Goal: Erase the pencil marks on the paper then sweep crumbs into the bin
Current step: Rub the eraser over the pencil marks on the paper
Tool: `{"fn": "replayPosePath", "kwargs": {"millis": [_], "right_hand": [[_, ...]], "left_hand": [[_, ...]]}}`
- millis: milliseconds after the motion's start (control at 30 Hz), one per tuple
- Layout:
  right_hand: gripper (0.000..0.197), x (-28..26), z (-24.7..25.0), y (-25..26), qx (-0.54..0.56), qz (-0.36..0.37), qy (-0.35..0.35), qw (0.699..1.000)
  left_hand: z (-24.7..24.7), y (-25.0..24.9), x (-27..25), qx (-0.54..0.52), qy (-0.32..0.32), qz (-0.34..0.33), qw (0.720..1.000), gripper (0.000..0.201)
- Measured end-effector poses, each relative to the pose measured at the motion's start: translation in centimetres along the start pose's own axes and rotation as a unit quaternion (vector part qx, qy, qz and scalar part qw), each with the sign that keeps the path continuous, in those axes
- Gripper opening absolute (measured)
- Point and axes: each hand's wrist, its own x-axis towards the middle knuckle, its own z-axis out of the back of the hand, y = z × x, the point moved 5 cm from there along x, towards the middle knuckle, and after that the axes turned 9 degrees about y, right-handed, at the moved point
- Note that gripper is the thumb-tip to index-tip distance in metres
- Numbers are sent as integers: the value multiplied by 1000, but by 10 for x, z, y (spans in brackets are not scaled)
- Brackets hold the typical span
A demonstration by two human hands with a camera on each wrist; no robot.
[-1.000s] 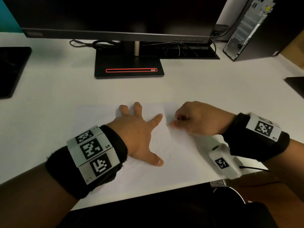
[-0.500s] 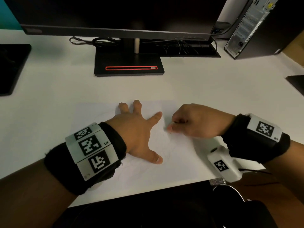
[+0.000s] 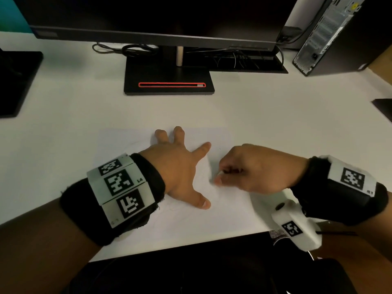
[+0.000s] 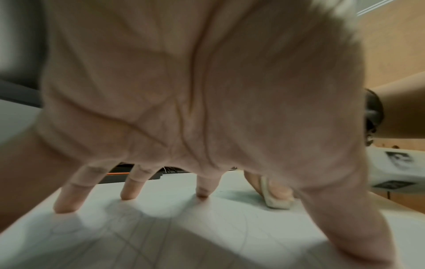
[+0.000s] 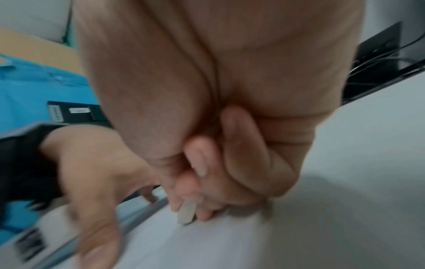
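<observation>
A white sheet of paper [image 3: 131,143] with faint pencil lines lies on the white desk near its front edge. My left hand [image 3: 180,166] presses flat on it, fingers spread; the left wrist view shows the splayed fingertips [image 4: 128,193] on the paper [image 4: 161,236]. My right hand [image 3: 252,168] is curled just right of it and pinches a small white eraser [image 3: 220,174]. The eraser [image 5: 186,212] tip touches the paper [image 5: 299,236] between thumb and fingers, and it shows as a pale block [image 4: 276,198] in the left wrist view. No bin is in view.
A monitor on a black stand [image 3: 168,80] fills the back of the desk, with cables [image 3: 127,48] behind it. A computer tower [image 3: 331,32] stands at the back right. Dark objects sit at the left edge [image 3: 17,81] and the right edge [image 3: 384,107].
My right hand with the eraser has slid a little toward me and to the left over the paper. The left hand stays pressed in place.
</observation>
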Motion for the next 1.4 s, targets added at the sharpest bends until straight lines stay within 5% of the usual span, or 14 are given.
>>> {"fn": "replayPosePath", "kwargs": {"millis": [100,267,433,833,967,1100,1233,1400], "right_hand": [[50,-1,13,-15,1,-47,-44,998],[49,-5,-3,2,-10,7,-2,1000],[48,-6,9,-12,-12,-30,-57,998],[49,-10,-9,-1,7,12,3,1000],[48,-14,2,-10,-5,-17,-46,999],[46,-19,-13,0,8,19,5,1000],[46,-20,-1,-8,-11,-11,-53,998],[46,-19,-11,0,1,17,-7,1000]], "left_hand": [[0,1,-1,1,0,-3,1000,129],[0,1,0,-4,-3,-4,1000,129],[0,1,1,-6,-5,-4,1000,129],[1,0,0,1,-1,4,1000,129],[1,0,0,-2,-2,4,1000,130],[1,0,2,2,-1,5,1000,131],[1,0,0,2,4,7,1000,130],[2,0,1,7,-1,8,1000,130]]}}
